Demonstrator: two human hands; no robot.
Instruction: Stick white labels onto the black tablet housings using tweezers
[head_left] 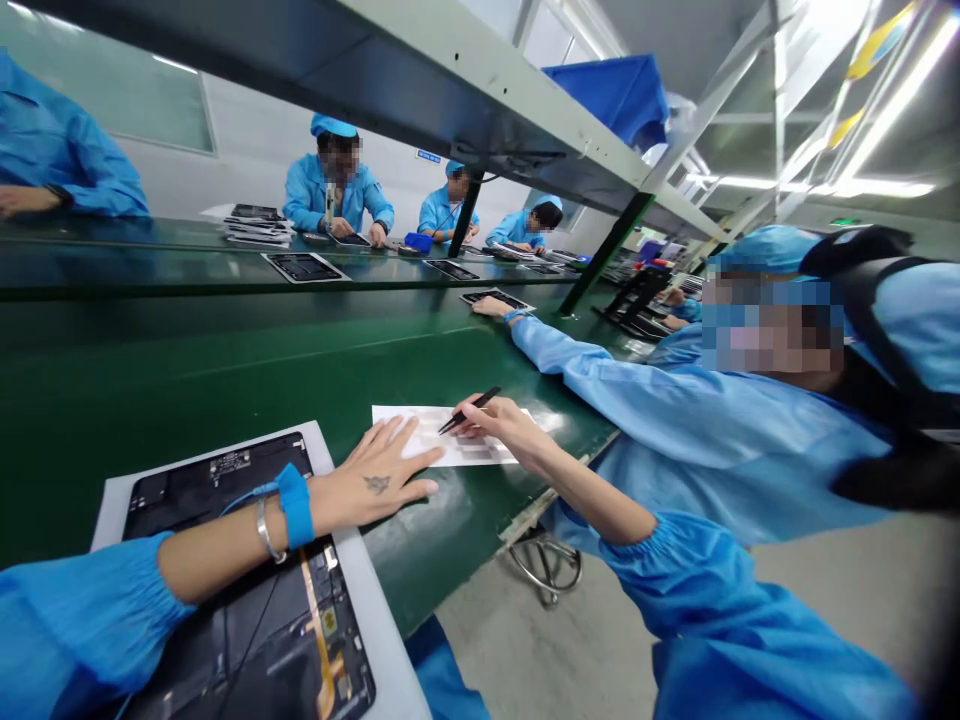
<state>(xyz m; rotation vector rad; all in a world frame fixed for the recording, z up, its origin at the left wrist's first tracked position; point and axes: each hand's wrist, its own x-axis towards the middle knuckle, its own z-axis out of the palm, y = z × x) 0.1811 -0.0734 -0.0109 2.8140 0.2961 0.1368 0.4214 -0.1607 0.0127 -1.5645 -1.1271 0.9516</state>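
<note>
Black tweezers (471, 410) are gripped in my right hand (501, 425), their tips pointing down and left over a white sheet (386, 411) with pale grey rectangles. My left hand (382, 472) lies flat with its fingers spread, fingertips on the left part of that sheet. A blue wrist strap and a silver bracelet circle my left wrist. Beneath my left forearm an opened tablet (259, 640) shows black inner parts and an orange flat cable, resting on a white backing (375, 590). Whether the tweezers touch the sheet, I cannot tell.
At my right, a co-worker (705, 430) in blue reaches across the green bench (225, 370) to another opened tablet (499, 299). More tablets and a stack (257, 226) lie on the far side, where several people sit. A shelf (420, 70) runs overhead.
</note>
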